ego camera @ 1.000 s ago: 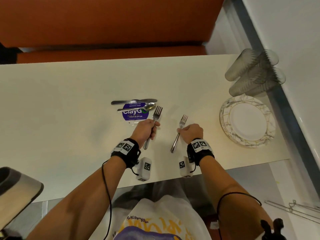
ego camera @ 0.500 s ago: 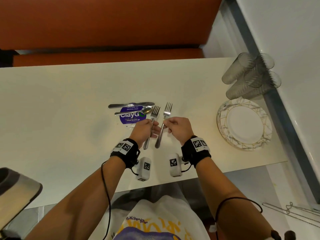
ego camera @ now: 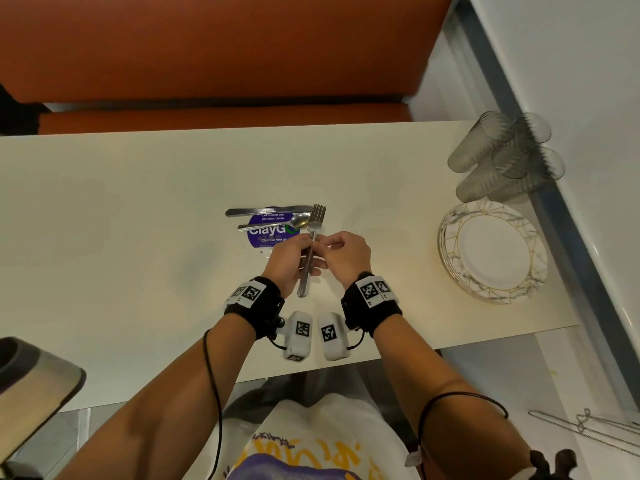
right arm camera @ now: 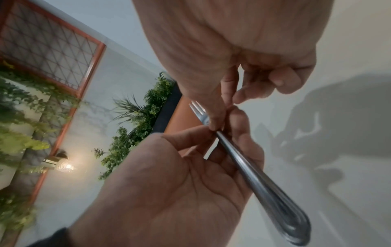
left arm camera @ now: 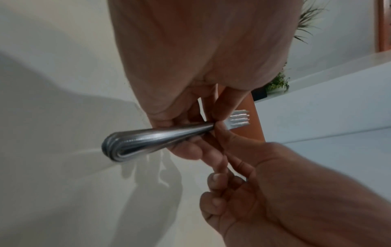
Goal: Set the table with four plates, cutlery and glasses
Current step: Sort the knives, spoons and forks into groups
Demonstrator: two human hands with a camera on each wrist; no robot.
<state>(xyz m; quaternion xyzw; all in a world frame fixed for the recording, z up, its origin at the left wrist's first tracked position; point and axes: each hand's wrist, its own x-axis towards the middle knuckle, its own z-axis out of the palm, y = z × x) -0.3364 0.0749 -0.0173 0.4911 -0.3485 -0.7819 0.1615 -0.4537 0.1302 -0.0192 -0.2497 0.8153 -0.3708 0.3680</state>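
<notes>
Two metal forks (ego camera: pixel 310 244) are stacked one on the other, tines pointing away from me, just above the cream table (ego camera: pixel 138 220). My left hand (ego camera: pixel 303 252) grips their handles (left arm camera: pixel 158 138). My right hand (ego camera: pixel 323 245) pinches the necks just below the tines (right arm camera: pixel 196 108) between thumb and forefinger. A knife (ego camera: pixel 266 212) and a spoon (ego camera: pixel 277 224) lie crosswise just beyond the hands, on a purple sticker (ego camera: pixel 258 233). A stack of white gold-lined plates (ego camera: pixel 491 254) sits at the table's right end, with several grey glasses (ego camera: pixel 502 157) behind it.
An orange bench (ego camera: pixel 207 46) runs along the table's far side. A wall and a grey ledge (ego camera: pixel 588 237) close off the right end. A grey object (ego camera: pixel 31 379) sits at the lower left by the table's near edge (ego camera: pixel 485 341).
My right hand has carried its fork leftwards and laid it against the fork in my left hand. Both hands now hold the pair together, lifted slightly.
</notes>
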